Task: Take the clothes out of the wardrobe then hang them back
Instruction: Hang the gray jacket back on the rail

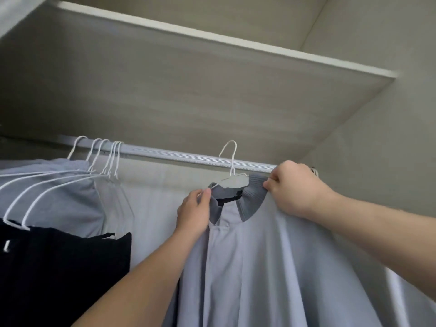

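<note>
A light grey-blue polo shirt (247, 256) with a darker ribbed collar hangs on a white wire hanger (232, 172) whose hook is over the metal wardrobe rail (179, 155). My left hand (195, 211) pinches the left side of the collar and the hanger's arm. My right hand (295, 187) grips the right shoulder of the shirt by the collar, just under the rail's right end.
Several white wire hangers (103, 159) crowd the rail's left part, carrying a light blue shirt (59, 197) and a black garment (63, 274). A pale shelf (212, 67) lies close above the rail. The wardrobe's side wall (377, 161) stands at the right.
</note>
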`<state>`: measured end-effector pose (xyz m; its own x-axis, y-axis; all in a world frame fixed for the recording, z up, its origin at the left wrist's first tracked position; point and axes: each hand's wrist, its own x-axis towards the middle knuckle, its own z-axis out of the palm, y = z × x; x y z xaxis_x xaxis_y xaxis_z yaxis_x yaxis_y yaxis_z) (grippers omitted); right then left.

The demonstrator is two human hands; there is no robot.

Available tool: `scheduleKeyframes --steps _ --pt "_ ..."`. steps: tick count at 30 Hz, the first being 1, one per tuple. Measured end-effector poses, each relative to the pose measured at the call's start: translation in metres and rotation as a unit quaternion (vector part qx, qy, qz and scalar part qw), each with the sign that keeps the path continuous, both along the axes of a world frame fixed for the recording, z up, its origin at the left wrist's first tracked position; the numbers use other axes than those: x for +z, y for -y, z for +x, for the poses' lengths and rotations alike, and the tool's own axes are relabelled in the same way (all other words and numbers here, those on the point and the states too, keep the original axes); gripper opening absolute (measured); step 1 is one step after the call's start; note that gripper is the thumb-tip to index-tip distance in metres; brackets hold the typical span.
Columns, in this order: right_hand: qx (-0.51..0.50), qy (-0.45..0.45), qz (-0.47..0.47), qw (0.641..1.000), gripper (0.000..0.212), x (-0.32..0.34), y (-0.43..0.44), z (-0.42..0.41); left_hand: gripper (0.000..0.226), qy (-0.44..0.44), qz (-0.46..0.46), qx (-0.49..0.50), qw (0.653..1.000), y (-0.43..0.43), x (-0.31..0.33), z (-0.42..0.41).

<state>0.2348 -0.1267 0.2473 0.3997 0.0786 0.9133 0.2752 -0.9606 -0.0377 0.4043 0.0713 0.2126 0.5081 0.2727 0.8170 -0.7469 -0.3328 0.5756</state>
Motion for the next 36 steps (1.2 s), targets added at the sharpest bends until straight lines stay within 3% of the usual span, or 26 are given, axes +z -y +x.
scheduleKeyframes --steps 2,4,7,10,18,21,24,28,31,33,36 --pt "0.001 0.004 0.013 1.000 0.035 0.002 -0.011 0.012 0.084 0.013 -0.001 -0.050 0.999 -0.002 0.006 0.009" --pt "0.003 0.005 0.026 1.000 0.036 0.002 -0.020 0.023 0.094 0.027 0.010 -0.070 0.997 -0.003 0.007 0.020" --pt "0.003 0.003 0.037 0.999 0.039 -0.001 -0.031 0.038 0.092 0.041 0.017 -0.092 0.995 0.001 0.001 0.026" --pt "0.005 -0.007 0.051 0.999 0.032 -0.007 -0.041 0.045 0.104 0.033 0.009 -0.107 0.994 0.001 -0.007 0.029" --pt "0.001 -0.039 0.052 0.998 0.028 -0.013 -0.053 0.048 0.094 0.025 0.044 -0.124 0.991 -0.005 -0.021 0.034" --pt "-0.014 -0.051 0.032 0.998 0.029 -0.014 -0.051 0.046 0.093 0.038 0.054 -0.123 0.990 -0.006 -0.026 0.029" --pt "-0.078 0.006 -0.033 0.996 0.028 -0.023 -0.051 0.038 0.096 0.048 0.059 -0.119 0.990 -0.002 -0.028 0.028" --pt "-0.229 0.111 -0.263 0.931 0.047 -0.050 -0.046 0.031 0.097 0.073 0.047 -0.118 0.989 0.007 -0.029 0.029" --pt "-0.305 0.069 -0.273 0.910 0.080 -0.066 -0.044 0.029 0.082 0.092 0.053 -0.094 0.990 0.021 -0.031 0.030" --pt "-0.350 0.021 -0.278 0.894 0.088 -0.073 -0.040 0.028 0.074 0.102 0.052 -0.080 0.990 0.033 -0.032 0.032" --pt "-0.396 -0.024 -0.284 0.873 0.100 -0.081 -0.033 0.026 0.088 0.103 0.046 -0.093 0.989 0.055 -0.033 0.036"
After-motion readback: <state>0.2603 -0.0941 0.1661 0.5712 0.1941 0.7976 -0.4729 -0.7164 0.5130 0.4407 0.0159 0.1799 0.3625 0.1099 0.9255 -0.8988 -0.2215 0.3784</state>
